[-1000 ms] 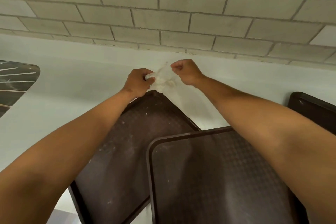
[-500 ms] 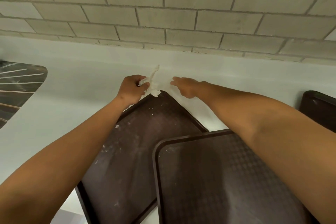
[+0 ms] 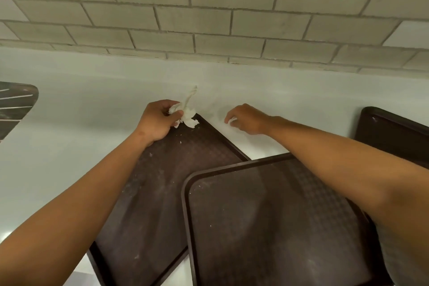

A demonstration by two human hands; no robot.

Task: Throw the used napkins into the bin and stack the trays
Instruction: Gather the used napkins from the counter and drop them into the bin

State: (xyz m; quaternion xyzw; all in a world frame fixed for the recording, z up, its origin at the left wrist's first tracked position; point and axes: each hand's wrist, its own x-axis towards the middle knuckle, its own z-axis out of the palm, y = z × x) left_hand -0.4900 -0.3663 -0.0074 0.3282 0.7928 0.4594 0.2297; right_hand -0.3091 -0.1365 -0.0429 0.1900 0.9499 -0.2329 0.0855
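Note:
My left hand (image 3: 159,121) grips a crumpled white napkin (image 3: 188,115) above the far corner of a dark brown tray (image 3: 160,193) that lies at an angle on the white counter (image 3: 88,118). White crumbs dot this tray. A second brown tray (image 3: 278,227) lies nearer to me and overlaps the first one's right edge. My right hand (image 3: 247,118) hovers low over the counter just right of that corner, with its fingers curled down and a small white napkin scrap (image 3: 232,120) pinched at the fingertips.
A third brown tray (image 3: 392,132) lies at the right edge of the counter. A dark opening with pale slats (image 3: 14,109) is cut into the counter at the far left. A grey brick wall (image 3: 209,18) closes off the back.
Both hands held the napkin a second ago. My right hand let go, moved right and down to the counter, and curled its fingers. My left hand keeps the napkin.

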